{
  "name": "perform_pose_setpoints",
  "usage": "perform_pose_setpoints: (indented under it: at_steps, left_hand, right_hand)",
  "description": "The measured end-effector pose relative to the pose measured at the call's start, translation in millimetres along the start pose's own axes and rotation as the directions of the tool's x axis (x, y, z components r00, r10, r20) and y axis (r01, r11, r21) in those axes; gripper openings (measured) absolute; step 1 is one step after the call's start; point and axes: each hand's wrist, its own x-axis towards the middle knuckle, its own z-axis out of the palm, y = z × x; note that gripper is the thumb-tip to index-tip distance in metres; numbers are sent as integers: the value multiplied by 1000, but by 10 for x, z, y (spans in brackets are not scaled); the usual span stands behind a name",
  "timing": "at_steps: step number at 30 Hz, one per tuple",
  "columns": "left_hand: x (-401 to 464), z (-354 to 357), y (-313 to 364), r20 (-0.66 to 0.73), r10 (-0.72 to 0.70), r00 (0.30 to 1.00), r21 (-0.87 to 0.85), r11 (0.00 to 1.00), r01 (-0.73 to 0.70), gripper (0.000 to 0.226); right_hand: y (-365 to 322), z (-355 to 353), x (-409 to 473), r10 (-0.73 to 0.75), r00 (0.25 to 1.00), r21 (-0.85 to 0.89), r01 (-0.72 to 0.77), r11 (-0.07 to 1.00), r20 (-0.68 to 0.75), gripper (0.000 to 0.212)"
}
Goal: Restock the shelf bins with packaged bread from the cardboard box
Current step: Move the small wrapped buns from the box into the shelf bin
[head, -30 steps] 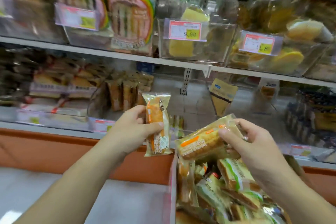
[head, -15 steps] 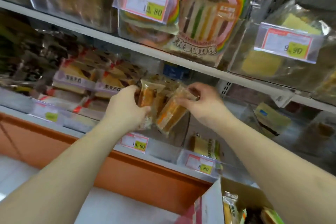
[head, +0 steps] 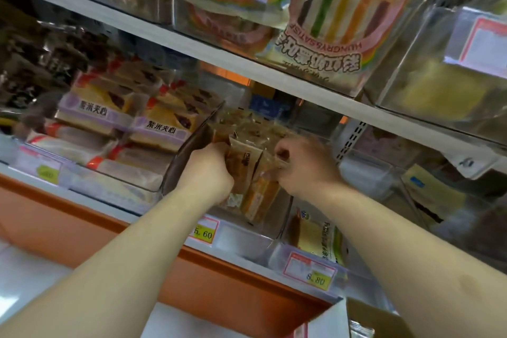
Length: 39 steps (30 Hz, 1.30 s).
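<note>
On the far left of the middle shelf, a clear bin [head: 115,181] holds stacked purple-labelled bread packs [head: 162,129]. Next to it, my left hand [head: 208,170] reaches into the centre bin [head: 277,217], fingers curled round an upright bread packet [head: 242,170]. Just beside it, my right hand [head: 304,164] pinches the crinkled top of an orange bread packet [head: 260,197], which leans inside the same bin, touching the first. A price tag [head: 204,232] reading 5.60 hangs below. At the bottom right, a corner of the cardboard box [head: 381,318] shows, with a wrapper inside.
</note>
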Motion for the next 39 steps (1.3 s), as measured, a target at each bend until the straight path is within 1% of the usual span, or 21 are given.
perform_pose_setpoints:
  at_steps: [3, 8, 11, 16, 20, 22, 24, 25, 27, 30, 33, 37, 39]
  left_hand:
    - [12, 7, 13, -7, 7, 1000, 4, 1000, -7, 34]
    - [26, 27, 12, 86, -32, 996, 46, 999, 28, 43]
    - [49, 18, -12, 110, -56, 992, 88, 995, 47, 38]
    - [-22, -85, 45, 88, -18, 996, 99, 995, 9, 34]
    - [-245, -243, 236, 46, 11, 999, 67, 998, -15, 31]
    - [-424, -334, 385, 34, 36, 999, 55, 998, -38, 39]
    - [-633, -391, 553, 41, 84, 996, 51, 995, -86, 57]
    - [-758, -400, 639, 45, 115, 992, 47, 992, -118, 65]
    - [-1036, -368, 818, 61, 201, 978, 13, 979, -202, 71]
    - [-1519, -205, 1081, 165, 342, 925, -23, 939, -343, 68]
    - [-2069, 50, 1304, 326, 436, 839, -82, 897, -435, 59]
    - [-2665, 405, 1509, 503, 498, 706, -123, 850, -512, 51]
    - [-2883, 574, 1564, 571, 512, 642, -112, 823, -557, 48]
  right_hand:
    - [28, 28, 31, 30, 1000, 78, -31, 996, 9, 42]
    - [41, 33, 27, 38, 999, 65, -40, 997, 25, 51]
    - [35, 22, -22, 68, 997, 128, -72, 989, 36, 57]
    - [31, -143, -268, 89, 995, 203, -97, 974, 49, 62]
    - [99, -361, -657, 89, 996, 304, -87, 949, 7, 59]
    - [163, -481, -913, 91, 996, 312, -82, 946, -14, 62]
    - [259, -599, -1199, 98, 995, 317, -89, 944, -12, 65]
    - [321, -655, -1349, 98, 995, 317, -90, 944, -11, 65]
    - [488, -781, -1661, 112, 994, 327, -101, 940, -15, 59]
    - [814, -989, -2177, 173, 985, 345, -159, 925, -9, 48]
    - [1189, -1085, -2740, 270, 963, 397, -252, 883, 11, 35]
    - [1664, -1030, -3457, 315, 943, 428, -328, 842, 105, 29]
    - [1853, -1032, -3733, 309, 928, 407, -370, 835, 210, 28]
